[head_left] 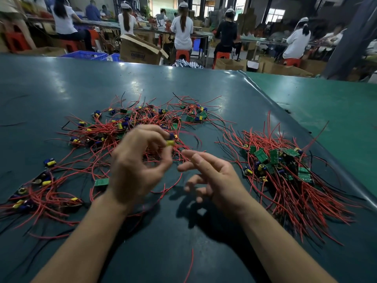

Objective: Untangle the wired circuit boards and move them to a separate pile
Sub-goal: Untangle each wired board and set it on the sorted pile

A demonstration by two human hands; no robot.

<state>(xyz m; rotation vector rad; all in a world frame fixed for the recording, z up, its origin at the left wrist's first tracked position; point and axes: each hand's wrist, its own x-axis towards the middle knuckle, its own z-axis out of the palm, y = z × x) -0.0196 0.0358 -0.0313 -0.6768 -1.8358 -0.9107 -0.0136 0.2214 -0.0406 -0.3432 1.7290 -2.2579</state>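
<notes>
A tangled heap of small green circuit boards with red and black wires (130, 127) spreads over the dark green table (61, 82) ahead and to the left. My left hand (136, 166) is raised above it and pinches one wired circuit board (170, 140) by its yellow and blue parts, its red wires trailing down. My right hand (212, 176) hovers just right of it, palm up, fingers loosely spread and holding nothing. A separate pile of boards (285, 170) with wires lying mostly one way sits at the right.
More wired boards (40, 190) lie scattered at the near left. One loose red wire (190, 264) lies near the table's front edge. A lighter green mat (326, 103) adjoins at the right. Several seated people, cardboard boxes (138, 52) and blue crates stand beyond the table's far edge.
</notes>
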